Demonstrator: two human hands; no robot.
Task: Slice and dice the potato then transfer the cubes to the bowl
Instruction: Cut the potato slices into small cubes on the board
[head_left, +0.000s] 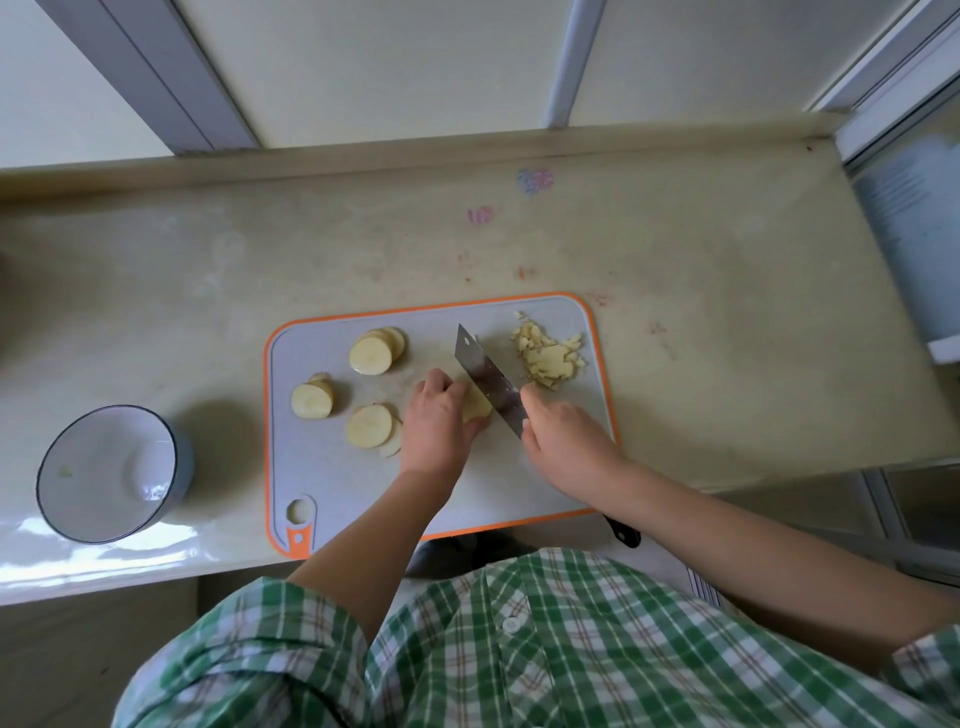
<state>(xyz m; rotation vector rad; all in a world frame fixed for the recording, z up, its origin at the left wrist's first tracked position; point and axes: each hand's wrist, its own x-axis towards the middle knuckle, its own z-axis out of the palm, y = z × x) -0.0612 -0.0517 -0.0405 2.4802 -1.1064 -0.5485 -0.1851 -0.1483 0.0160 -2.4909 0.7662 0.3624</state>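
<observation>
Green checked shirt (519, 649) filled the bottom of the head view, with both bare forearms reaching up from it over the cutting board (332, 467). Board was grey with an orange rim, flat on the pale worktop (727, 312), hanging hole at its near-left corner.

Left hand (436, 421) sat at board centre, fingers curled down over a potato piece (479, 409), pinning it to the board. Right hand (566, 436) was just right of that, clenched round the handle of a knife (485, 374); the hand hid the handle itself. Blade ran diagonally toward the board's far edge, tilted, its edge against the right side of the potato piece. Couldn't tell whether it had cut in.

Three stacks of round slices (370, 354) lay on the board's left half, apart from each other, cut faces up. Diced pile (550, 356) lay near the board's far-right corner, right of the blade, not touching it.

Bowl (104, 473) stood upright on the worktop left of the board, well apart from it, with a small pale speck inside.
</observation>
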